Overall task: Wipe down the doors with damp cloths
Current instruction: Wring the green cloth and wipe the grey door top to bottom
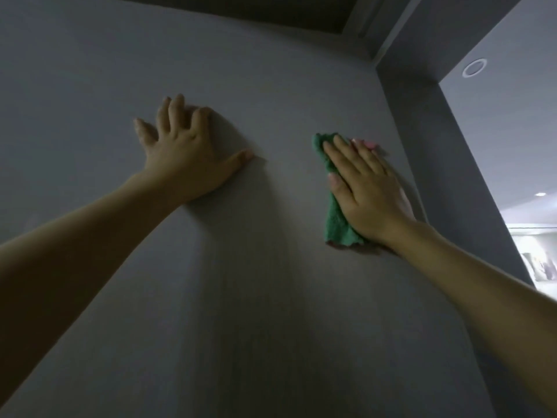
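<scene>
Right now my right hand (369,191) presses the green cloth (334,203) flat, fingers straight, against the grey door (271,86); my left hand (184,152) braces spread beside it. With only 1 palm pinning it, I judge the cloth's loose tail below my wrist could slip free, or bunch and leave streaks.

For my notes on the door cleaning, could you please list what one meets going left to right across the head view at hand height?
Left hand flat on the grey door → green cloth → right hand pressing it → door edge → bright room beyond.

Cloth (334,218) on door (271,297) — left hand (184,158) leftward.
</scene>
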The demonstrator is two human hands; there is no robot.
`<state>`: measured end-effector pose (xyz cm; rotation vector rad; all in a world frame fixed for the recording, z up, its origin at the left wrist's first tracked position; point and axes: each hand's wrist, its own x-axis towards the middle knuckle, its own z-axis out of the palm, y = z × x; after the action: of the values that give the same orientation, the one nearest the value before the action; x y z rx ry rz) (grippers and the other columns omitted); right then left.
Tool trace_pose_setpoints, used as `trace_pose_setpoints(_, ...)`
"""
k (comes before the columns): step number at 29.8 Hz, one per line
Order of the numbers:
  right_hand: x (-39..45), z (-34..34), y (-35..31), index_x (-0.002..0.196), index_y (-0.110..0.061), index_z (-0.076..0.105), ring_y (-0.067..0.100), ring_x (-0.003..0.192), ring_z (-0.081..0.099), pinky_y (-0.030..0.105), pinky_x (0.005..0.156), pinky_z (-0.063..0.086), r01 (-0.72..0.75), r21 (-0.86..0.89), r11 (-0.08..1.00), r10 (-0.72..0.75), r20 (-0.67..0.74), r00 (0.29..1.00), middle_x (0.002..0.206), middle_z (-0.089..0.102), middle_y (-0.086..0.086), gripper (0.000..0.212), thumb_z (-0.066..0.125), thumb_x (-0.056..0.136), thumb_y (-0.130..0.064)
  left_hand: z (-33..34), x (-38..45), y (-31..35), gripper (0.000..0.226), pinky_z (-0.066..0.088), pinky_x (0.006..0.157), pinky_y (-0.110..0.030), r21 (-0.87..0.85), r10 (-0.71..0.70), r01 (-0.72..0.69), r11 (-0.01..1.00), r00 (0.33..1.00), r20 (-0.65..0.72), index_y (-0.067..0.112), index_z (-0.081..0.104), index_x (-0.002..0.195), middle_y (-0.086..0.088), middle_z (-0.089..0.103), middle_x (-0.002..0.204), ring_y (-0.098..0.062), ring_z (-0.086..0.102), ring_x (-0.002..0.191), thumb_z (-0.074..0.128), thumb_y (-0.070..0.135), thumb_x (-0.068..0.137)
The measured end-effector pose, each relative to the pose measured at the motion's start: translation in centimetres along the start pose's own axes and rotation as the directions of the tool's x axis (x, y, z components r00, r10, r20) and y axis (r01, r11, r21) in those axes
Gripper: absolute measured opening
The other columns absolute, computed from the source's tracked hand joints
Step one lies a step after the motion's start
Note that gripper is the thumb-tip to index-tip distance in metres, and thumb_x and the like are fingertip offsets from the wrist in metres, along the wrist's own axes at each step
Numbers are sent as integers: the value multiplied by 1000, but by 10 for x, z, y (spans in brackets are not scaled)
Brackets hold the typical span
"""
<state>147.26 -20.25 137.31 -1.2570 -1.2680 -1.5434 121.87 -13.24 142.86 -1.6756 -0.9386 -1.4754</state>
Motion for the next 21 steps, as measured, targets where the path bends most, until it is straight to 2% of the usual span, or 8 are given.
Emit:
trace_pose_setpoints(3,33,-2,32,151,-16,19,25,144,17,33,118,2,-171,-43,984,171,12,985,158,16,6,51,22,103,-34,2,-5,9,82,5,114,-56,0,82,-82,997,996,-37,29,25,147,-10,17,153,-33,8,142,38,75,81)
trace_pose_setpoints(6,46,-2,35,152,-19,10,20,146,6,33,118,-2,-330,-2,944,329,50,943,160,6,2,52,19,103,-35,1,-7,16,90,1,114,-58,3,67,-67,998,998,17,30,22,148,-10,15,154,-35,4,143,29,82,75)
trace_pose_setpoints(8,23,-1,18,151,-17,16,24,145,12,36,119,0,-277,-22,961,277,-6,961,159,13,5,53,19,102,-36,1,-8,18,104,-3,114,-58,8,48,-49,999,998,38,29,18,149,-11,10,156,-35,-1,144,23,88,64)
trace_pose_setpoints(12,-43,-7,4,146,-11,33,30,141,27,37,117,8,81,-14,997,-81,8,997,152,30,8,57,24,96,-37,3,-13,16,113,-6,115,-57,9,45,-45,999,998,37,30,14,150,-11,5,158,-34,-5,145,16,91,55)
trace_pose_setpoints(13,-43,-10,12,145,-11,33,30,141,28,35,117,7,114,-24,993,-113,21,993,152,30,8,56,25,97,-37,4,-14,16,112,-7,115,-56,8,47,-47,999,998,34,30,14,150,-11,4,159,-34,-5,145,16,91,56)
trace_pose_setpoints(18,-16,-7,-6,151,-16,15,24,146,10,37,119,1,-280,-23,960,281,32,959,159,12,5,54,19,102,-37,2,-14,18,109,-9,114,-56,-1,43,-43,999,998,41,30,14,150,-11,5,159,-34,-6,145,20,91,60)
trace_pose_setpoints(19,-26,-5,-27,150,-15,19,26,145,14,40,119,5,-240,-29,970,240,3,971,158,16,6,56,17,100,-40,2,-15,19,106,-7,114,-56,7,41,-41,999,998,38,30,15,150,-11,6,158,-34,-4,145,24,90,63)
trace_pose_setpoints(21,-57,-1,-62,148,-14,29,28,143,22,45,118,14,-8,36,999,8,-6,1000,154,27,6,57,21,98,-41,1,-16,19,98,-3,115,-56,20,43,-44,999,999,22,29,18,149,-12,8,158,-34,-1,145,33,86,71)
